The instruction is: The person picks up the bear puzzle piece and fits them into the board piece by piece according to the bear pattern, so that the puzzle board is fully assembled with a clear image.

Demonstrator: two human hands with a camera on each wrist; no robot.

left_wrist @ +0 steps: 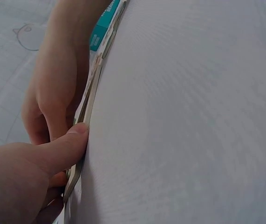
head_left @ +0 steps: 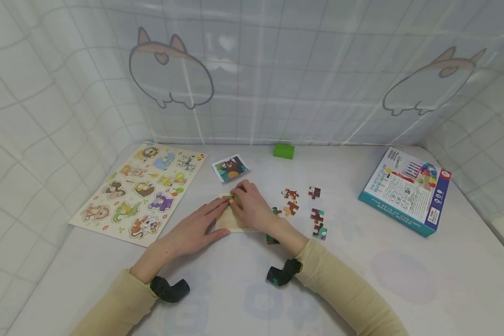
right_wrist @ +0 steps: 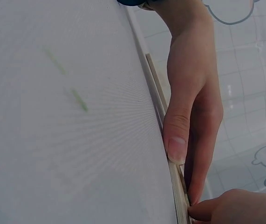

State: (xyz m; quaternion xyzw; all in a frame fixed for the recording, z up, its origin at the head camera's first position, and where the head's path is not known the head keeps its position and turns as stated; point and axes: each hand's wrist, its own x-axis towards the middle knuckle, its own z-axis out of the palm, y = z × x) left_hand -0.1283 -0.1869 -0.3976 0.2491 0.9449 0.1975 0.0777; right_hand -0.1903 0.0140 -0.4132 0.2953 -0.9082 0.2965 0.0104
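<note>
A small wooden puzzle tray (head_left: 225,223) lies on the table under both hands. At its far left corner is a green puzzle piece (head_left: 230,198), mostly covered by fingertips. My right hand (head_left: 252,207) reaches over the tray with bent fingers and pinches that piece. My left hand (head_left: 195,228) rests along the tray's left side, fingers stretched toward the piece. The left thumb (left_wrist: 72,140) touches the tray's near edge in the left wrist view. Partly hidden by the right forearm are green puzzle pieces (head_left: 271,240) beside the tray.
Several loose brown pieces (head_left: 291,208) lie right of the tray, with more pieces (head_left: 318,215) beyond them. A bear picture card (head_left: 231,168) and a green block (head_left: 283,151) lie behind. An animal puzzle board (head_left: 138,191) is at left, a teal box (head_left: 407,189) at right.
</note>
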